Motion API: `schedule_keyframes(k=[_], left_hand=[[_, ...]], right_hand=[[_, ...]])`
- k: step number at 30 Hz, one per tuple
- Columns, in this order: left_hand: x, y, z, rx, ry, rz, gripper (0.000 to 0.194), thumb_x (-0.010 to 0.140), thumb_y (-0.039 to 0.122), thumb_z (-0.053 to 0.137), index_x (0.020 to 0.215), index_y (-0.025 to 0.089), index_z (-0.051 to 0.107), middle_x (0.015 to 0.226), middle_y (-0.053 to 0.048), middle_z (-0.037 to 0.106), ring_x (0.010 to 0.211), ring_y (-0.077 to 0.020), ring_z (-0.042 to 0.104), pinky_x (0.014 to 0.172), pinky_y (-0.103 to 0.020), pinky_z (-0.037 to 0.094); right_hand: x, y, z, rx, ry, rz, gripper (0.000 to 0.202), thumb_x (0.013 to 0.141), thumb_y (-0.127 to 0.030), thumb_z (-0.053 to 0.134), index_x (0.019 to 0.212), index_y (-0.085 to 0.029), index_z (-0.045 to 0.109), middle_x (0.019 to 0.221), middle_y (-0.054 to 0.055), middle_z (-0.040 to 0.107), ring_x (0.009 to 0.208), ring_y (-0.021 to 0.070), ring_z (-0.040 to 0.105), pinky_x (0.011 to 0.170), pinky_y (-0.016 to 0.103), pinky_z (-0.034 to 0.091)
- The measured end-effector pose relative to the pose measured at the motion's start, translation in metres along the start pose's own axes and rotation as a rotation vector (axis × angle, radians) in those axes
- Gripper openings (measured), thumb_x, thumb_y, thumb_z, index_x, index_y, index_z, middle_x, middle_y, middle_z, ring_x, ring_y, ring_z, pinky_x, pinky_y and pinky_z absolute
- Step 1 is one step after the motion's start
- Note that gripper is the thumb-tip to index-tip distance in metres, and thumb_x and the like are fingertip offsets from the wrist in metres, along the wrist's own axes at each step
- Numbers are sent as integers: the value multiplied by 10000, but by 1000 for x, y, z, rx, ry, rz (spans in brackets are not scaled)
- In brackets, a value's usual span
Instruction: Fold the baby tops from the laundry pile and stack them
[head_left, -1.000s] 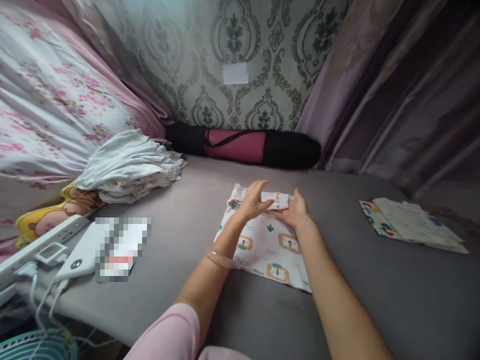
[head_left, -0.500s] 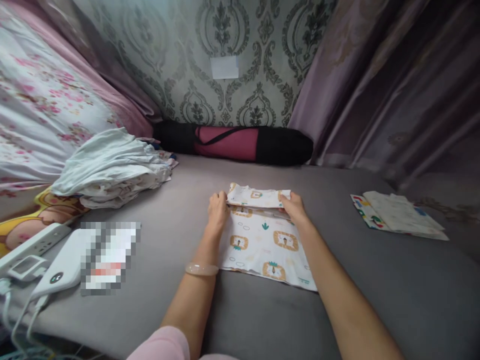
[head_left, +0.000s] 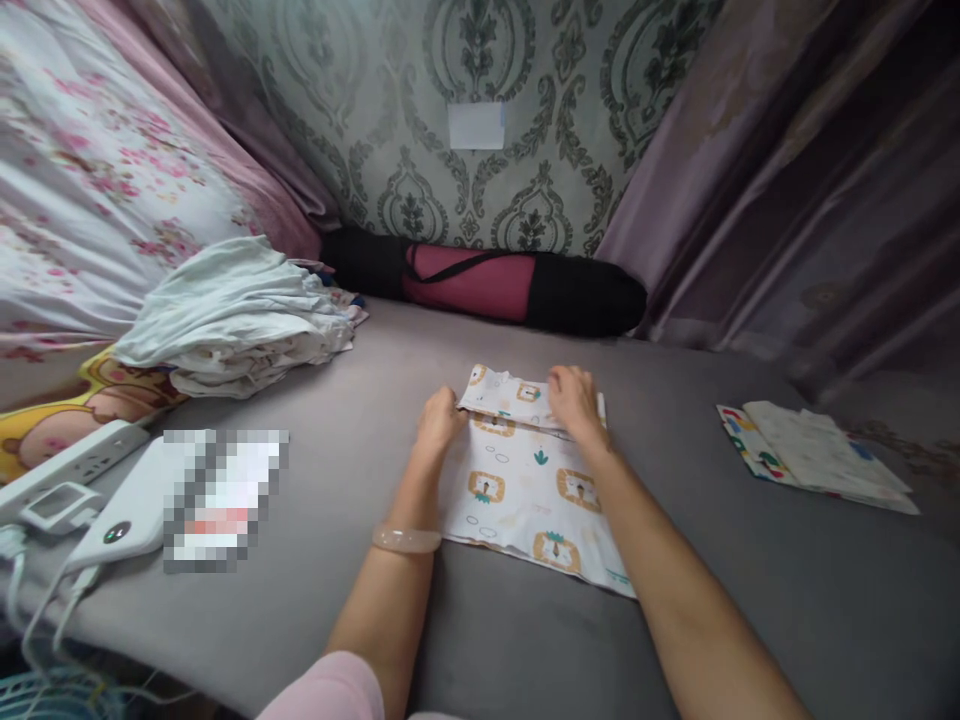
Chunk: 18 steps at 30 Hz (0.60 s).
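- The lion cloth [head_left: 536, 490] lies flat on the gray bed [head_left: 750, 600], right in front of the person. Its far edge is folded over toward the person.
- The left hand [head_left: 437, 425] sits at the left end of the fold. Its fingers curl in, and it seems to pinch the cloth edge, but the view is too small to be sure.
- The right hand [head_left: 574, 400] lies flat and open on top of the folded strip. It presses down and grasps nothing.
- The fold could pop open if the right hand lifts too soon, because the cloth is soft and light.
- The fold could end up crooked if one hand pulls harder than the other. Then the edges would not line up.
- The cloth could slide on the smooth bed if the hands push sideways.
- The white pile of clothes [head_left: 240, 320] and the folded cloths [head_left: 817, 455] are well apart, so they are not likely to get mixed in.
- Half a second ago, the right hand was holding the right end of the fold. Now it has slid inward and rests flat on top.
- The left hand has stayed at the left end.
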<state>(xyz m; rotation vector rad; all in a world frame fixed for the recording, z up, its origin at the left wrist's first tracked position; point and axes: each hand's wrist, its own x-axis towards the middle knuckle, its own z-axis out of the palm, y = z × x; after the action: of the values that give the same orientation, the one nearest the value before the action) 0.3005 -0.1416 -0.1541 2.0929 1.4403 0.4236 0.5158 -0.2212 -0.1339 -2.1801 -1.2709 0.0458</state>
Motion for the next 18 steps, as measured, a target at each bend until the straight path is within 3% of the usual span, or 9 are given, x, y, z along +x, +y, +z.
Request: schedule_keyframes(k=[4, 8, 14, 18], left_hand=[[4, -6, 0, -30, -4, -29, 149, 817, 263, 563, 950, 196, 575, 954, -67, 636, 903, -204, 583, 741, -281, 423], [5, -9, 2, 0, 48, 119, 177, 809, 207, 570, 985, 201, 577, 936, -51, 615, 925, -195, 562, 810, -289, 425], [5, -9, -2, 1, 19, 147, 225, 777, 76, 488, 917, 200, 612, 902, -47, 593, 879, -180, 556, 812, -280, 433], [4, -7, -4, 4, 14, 130, 260, 747, 39, 471, 879, 197, 629, 874, -57, 592, 876, -190, 565, 817, -288, 445]], right_hand=[[36, -51, 36, -92, -279, -101, 326, 935, -278, 403, 1010, -230, 717, 1111, 94, 676, 1104, 270, 538, 962, 382, 364], [53, -87, 64, -148, -363, -75, 357, 944, -336, 405, 1014, -189, 723, 1157, 147, 660, 1157, 314, 519, 932, 409, 382], [62, -90, 87, -164, -380, -15, 245, 867, -351, 571, 965, -180, 717, 1126, 153, 665, 1150, 310, 517, 931, 393, 387], [57, -79, 98, -166, -245, -44, 268, 904, -361, 525, 1003, -171, 686, 1155, 135, 642, 1127, 289, 507, 930, 373, 372]])
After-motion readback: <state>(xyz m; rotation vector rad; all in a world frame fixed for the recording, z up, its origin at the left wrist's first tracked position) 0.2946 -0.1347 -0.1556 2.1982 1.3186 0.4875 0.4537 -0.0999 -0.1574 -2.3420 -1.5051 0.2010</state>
